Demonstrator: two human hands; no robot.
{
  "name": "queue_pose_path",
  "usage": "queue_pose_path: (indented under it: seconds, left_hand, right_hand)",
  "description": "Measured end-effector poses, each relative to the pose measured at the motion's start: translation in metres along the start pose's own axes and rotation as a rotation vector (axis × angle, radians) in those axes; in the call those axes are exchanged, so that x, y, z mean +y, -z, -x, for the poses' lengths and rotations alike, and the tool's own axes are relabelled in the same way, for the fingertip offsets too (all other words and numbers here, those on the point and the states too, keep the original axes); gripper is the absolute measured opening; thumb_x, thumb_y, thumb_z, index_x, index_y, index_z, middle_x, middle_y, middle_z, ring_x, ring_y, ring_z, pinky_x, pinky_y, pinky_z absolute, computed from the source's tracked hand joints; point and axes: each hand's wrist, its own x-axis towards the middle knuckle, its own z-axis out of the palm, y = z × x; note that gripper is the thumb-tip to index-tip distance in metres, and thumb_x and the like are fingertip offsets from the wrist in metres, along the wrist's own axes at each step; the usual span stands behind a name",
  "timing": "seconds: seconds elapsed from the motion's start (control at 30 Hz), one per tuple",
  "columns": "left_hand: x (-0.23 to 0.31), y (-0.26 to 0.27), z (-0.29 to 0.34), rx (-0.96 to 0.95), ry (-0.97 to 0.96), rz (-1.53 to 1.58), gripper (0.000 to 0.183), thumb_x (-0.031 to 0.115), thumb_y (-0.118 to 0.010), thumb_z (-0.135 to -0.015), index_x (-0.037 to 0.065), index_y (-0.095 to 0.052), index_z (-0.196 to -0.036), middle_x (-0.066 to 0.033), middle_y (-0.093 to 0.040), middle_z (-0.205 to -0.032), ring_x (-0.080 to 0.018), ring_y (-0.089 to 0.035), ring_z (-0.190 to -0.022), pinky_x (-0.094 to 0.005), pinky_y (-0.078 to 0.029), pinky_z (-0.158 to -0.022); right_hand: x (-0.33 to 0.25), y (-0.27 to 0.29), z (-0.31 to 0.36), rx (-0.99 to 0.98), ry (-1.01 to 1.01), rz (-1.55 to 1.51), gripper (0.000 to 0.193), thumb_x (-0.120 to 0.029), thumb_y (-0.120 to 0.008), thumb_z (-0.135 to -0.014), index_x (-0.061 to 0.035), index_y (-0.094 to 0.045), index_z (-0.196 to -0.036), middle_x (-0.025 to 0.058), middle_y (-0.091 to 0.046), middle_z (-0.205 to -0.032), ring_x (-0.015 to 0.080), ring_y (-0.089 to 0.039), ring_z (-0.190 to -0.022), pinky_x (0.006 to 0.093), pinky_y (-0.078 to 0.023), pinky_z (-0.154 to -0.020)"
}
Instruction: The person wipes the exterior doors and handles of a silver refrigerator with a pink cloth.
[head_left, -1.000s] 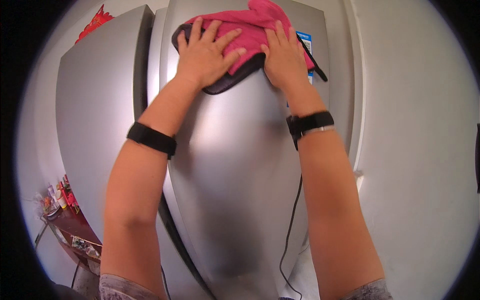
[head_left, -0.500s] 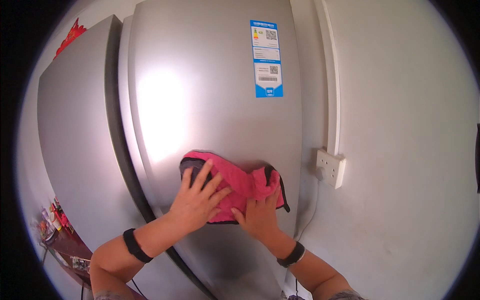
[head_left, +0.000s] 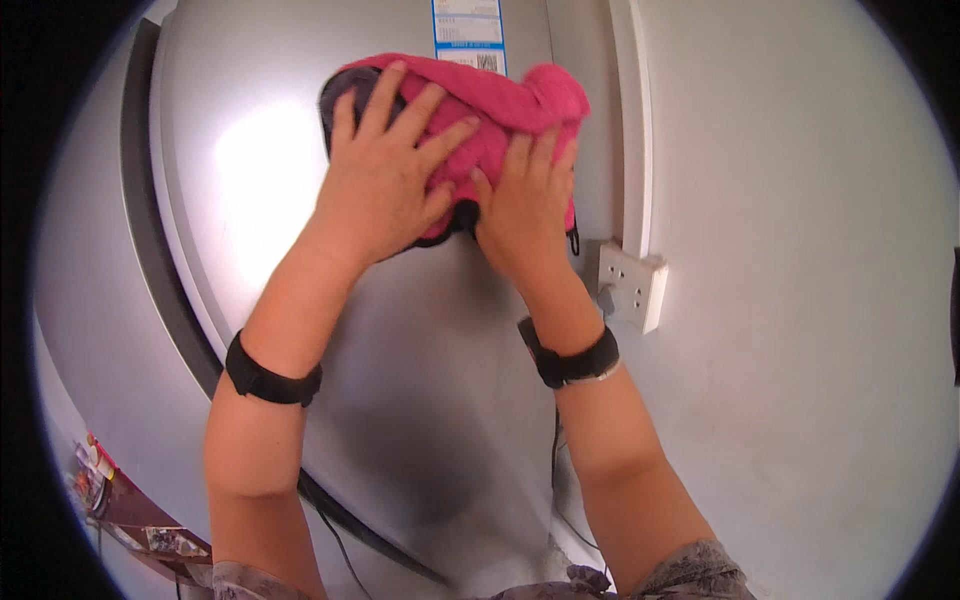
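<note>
While both my arms reach up and forward, nearly straight, my grey patterned sleeves (head_left: 690, 572) lie closest to me, well below the pink cloth (head_left: 465, 85). Further up, still beneath the cloth, one black band (head_left: 270, 375) circles my left forearm and another black band (head_left: 578, 362) circles my right.

My left hand (head_left: 378, 190) lies on the cloth's left part, back toward me, fingers fanned widely, the thumb apart; the outer fingers reach over its dark grey, black-edged corner. My right hand (head_left: 525, 215) lies on the right part, its fingers nearer together and pointing up to a bulging fold, thumb angled toward my left. Both palms are laid flat rather than wrapped around anything; I cannot tell whether my right fingertips pinch the fold.

Beneath the cloth is the silvery refrigerator door (head_left: 400, 340), with the fabric bunched across its upper area. Directly above the cloth, a blue and white label (head_left: 470, 25) is partly covered by its top edge. To the cloth's lower right, a white socket (head_left: 630, 285) with a plug (head_left: 607, 298) sits on the pale wall (head_left: 800, 250). Far to its lower left stands a dark red shelf (head_left: 130, 505) carrying small items.
</note>
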Motion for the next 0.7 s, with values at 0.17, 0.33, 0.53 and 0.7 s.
queue_pose_path:
  seconds: [0.17,0.33,0.53,0.7]
  left_hand:
    - [0.047,-0.018,0.049,-0.212,-0.154,0.174,0.053,0.027,-0.065,-0.065,0.022,-0.055,-0.117,-0.01,-0.042,-0.129,-0.036,-0.022,-0.129,-0.0581,-0.019,-0.1]
    - [0.093,-0.02,0.103,-0.36,-0.266,0.277,0.054,0.028,-0.066,-0.064,0.02,-0.055,-0.116,-0.009,-0.042,-0.129,-0.0341,-0.022,-0.13,-0.0562,-0.023,-0.099]
    - [0.163,-0.041,0.18,-0.526,-0.369,0.334,0.046,0.025,-0.057,-0.074,0.016,-0.053,-0.119,-0.0072,-0.042,-0.129,-0.0302,-0.023,-0.131,-0.0505,-0.03,-0.095]
    - [0.176,-0.028,0.275,-0.645,-0.271,0.195,0.041,0.023,-0.05,-0.078,0.016,-0.053,-0.119,-0.0057,-0.044,-0.127,-0.0282,-0.029,-0.127,-0.0447,-0.035,-0.088]
  right_hand:
    - [0.009,0.005,0.116,-0.171,-0.156,-0.052,0.063,-0.02,-0.057,-0.081,0.0125,-0.027,-0.125,0.0368,-0.025,-0.127,0.0538,-0.022,-0.12,0.0559,-0.018,-0.1]
    - [0.01,0.023,0.22,-0.393,-0.32,-0.122,0.064,-0.015,-0.057,-0.08,0.0144,-0.023,-0.126,0.0363,-0.025,-0.127,0.052,-0.023,-0.118,0.0534,-0.018,-0.101]
    - [0.011,0.044,0.329,-0.598,-0.549,-0.144,0.065,-0.016,-0.059,-0.079,0.012,-0.024,-0.126,0.0331,-0.03,-0.125,0.0497,-0.027,-0.117,0.0527,-0.019,-0.1]
    - [-0.025,0.052,0.376,-0.8,-0.449,-0.354,0.068,-0.022,-0.06,-0.079,0.0099,-0.025,-0.127,0.0319,-0.031,-0.126,0.0475,-0.028,-0.117,0.0528,-0.02,-0.1]
